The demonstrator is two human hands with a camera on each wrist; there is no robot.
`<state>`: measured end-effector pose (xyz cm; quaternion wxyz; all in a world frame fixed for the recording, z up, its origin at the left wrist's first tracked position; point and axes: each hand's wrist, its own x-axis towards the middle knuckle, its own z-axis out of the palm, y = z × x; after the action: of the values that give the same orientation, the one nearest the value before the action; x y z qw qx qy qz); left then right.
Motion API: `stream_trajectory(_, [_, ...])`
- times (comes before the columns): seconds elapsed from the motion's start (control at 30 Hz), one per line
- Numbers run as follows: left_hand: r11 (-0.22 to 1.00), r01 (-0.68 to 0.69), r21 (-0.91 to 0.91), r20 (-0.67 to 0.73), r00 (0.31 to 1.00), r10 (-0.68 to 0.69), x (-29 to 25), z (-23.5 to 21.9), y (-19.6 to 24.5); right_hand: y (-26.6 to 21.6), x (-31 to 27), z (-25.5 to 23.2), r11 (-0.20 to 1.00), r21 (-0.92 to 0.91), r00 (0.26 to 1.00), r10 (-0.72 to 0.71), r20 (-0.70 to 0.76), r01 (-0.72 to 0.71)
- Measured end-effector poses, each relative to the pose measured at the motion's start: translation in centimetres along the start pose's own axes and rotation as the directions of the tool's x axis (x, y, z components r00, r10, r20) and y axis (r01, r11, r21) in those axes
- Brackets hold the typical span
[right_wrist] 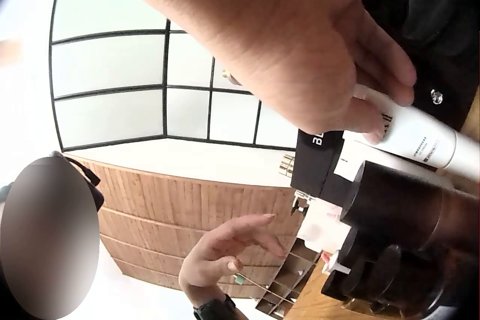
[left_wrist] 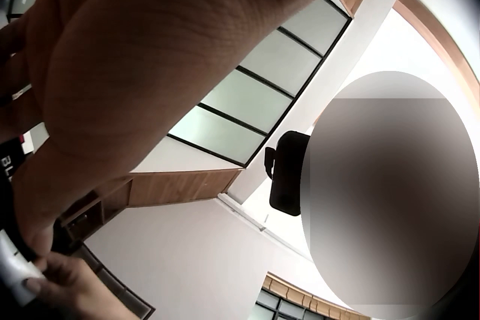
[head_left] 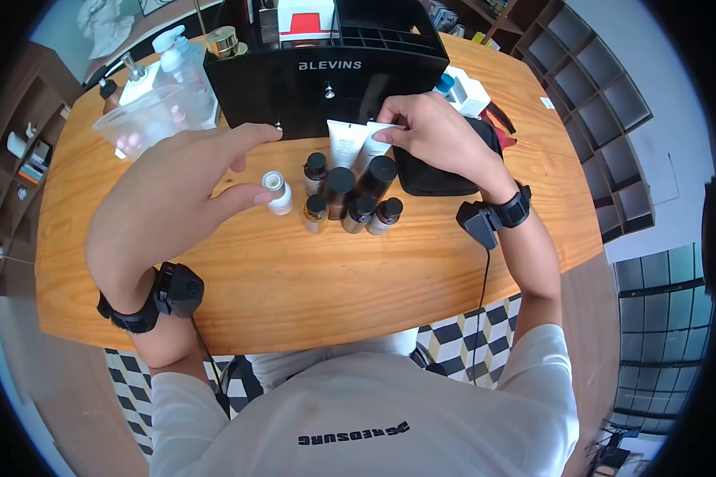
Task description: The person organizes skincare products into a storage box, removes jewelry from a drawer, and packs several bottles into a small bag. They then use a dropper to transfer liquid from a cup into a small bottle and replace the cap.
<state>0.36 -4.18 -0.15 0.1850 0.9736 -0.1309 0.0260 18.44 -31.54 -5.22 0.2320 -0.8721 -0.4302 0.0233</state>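
My right hand point(head_left: 445, 137) pinches the upper end of a white squeeze tube point(head_left: 371, 149) between thumb and fingers; the right wrist view shows small print on this tube point(right_wrist: 420, 136). Against it stands a second white tube point(head_left: 344, 143), upright. My left hand point(head_left: 167, 187) is held over the table with fingers spread and nothing in its grasp. Its thumb tip appears close to a small white bottle point(head_left: 279, 200). Between the hands, several brown bottles with black caps stand grouped, among them a tall one point(head_left: 340, 191) and a short amber one point(head_left: 314, 216).
Behind the bottles stands a black drawer organizer point(head_left: 286, 91) marked BLEVINS. A translucent bin point(head_left: 155, 119) and a pump bottle point(head_left: 169, 60) are at the back left. To the right lie a black pouch point(head_left: 433, 179) and a white box point(head_left: 469, 94).
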Motion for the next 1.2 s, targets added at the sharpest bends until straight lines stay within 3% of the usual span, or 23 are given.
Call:
stream_trajectory(0.13, [1.0, 0.01, 0.027, -0.004, 1.0, -0.01, 0.0, -0.1, -0.1, 0.1, -0.1, -0.6, 1.0, -0.003, 1.0, 0.0, -0.013, 0.0])
stream_trajectory(0.23, [1.0, 0.012, 0.005, -0.005, 1.0, -0.012, 0.1, 0.0, -0.3, 1.2, -0.6, -1.3, 0.991, 0.127, 0.991, -0.012, -0.133, 0.029])
stream_trajectory(0.27, [1.0, 0.009, -0.01, -0.001, 1.0, -0.009, 0.1, 0.1, -0.5, 1.3, -1.0, -1.9, 0.984, 0.176, 0.979, 0.047, -0.197, -0.012])
stream_trajectory(0.33, [1.0, -0.001, -0.008, -0.009, 1.0, 0.001, 0.1, 0.2, -0.8, 1.5, -1.7, -3.3, 0.928, 0.371, 0.908, 0.172, -0.382, -0.02])
stream_trajectory(0.4, [1.0, -0.013, -0.008, -0.014, 1.0, 0.013, 0.2, 0.2, -0.8, 3.3, -2.3, -6.2, 0.923, 0.373, 0.837, 0.133, -0.531, 0.09])
stream_trajectory(0.47, [0.997, -0.073, -0.01, -0.063, 0.995, 0.073, 0.7, 0.2, -0.5, 3.3, -2.9, -8.3, 0.908, 0.373, 0.694, 0.145, -0.705, 0.189])
stream_trajectory(0.57, [0.993, -0.115, 0.01, -0.088, 0.989, 0.116, 1.7, -0.1, -0.2, 2.4, -3.5, -9.3, 0.808, 0.446, 0.522, 0.208, -0.827, 0.385])
stream_trajectory(0.7, [0.978, -0.125, 0.167, -0.24, 0.957, 0.163, 2.3, -0.4, 0.5, 1.4, -3.5, -8.7, 0.778, 0.385, 0.525, 0.084, -0.847, 0.497])
stream_trajectory(0.77, [0.959, -0.113, 0.261, -0.375, 0.903, 0.209, 2.5, -0.5, 0.4, 0.6, -3.6, -8.3, 0.779, 0.375, 0.527, 0.067, -0.847, 0.503])
stream_trajectory(0.97, [0.99, -0.057, 0.13, -0.567, 0.815, 0.122, 2.4, -0.8, 0.8, 0.2, -3.0, -6.9, 0.828, 0.365, 0.555, 0.08, -0.828, 0.426])
stream_trajectory(1.03, [0.997, -0.04, 0.072, -0.57, 0.818, 0.074, 2.2, -1.0, 0.8, -0.4, -2.1, -6.1, 0.826, 0.388, 0.57, 0.1, -0.816, 0.41])
stream_trajectory(1.1, [1.0, -0.027, 0.013, -0.573, 0.819, 0.029, 2.1, -1.2, 0.1, -1.6, -1.3, -5.1, 0.797, 0.436, 0.614, 0.105, -0.782, 0.418])
stream_trajectory(1.2, [0.995, -0.078, 0.055, -0.64, 0.763, 0.095, 2.3, -1.4, -1.3, -1.8, -1.2, -3.8, 0.746, 0.501, 0.679, 0.091, -0.729, 0.438])
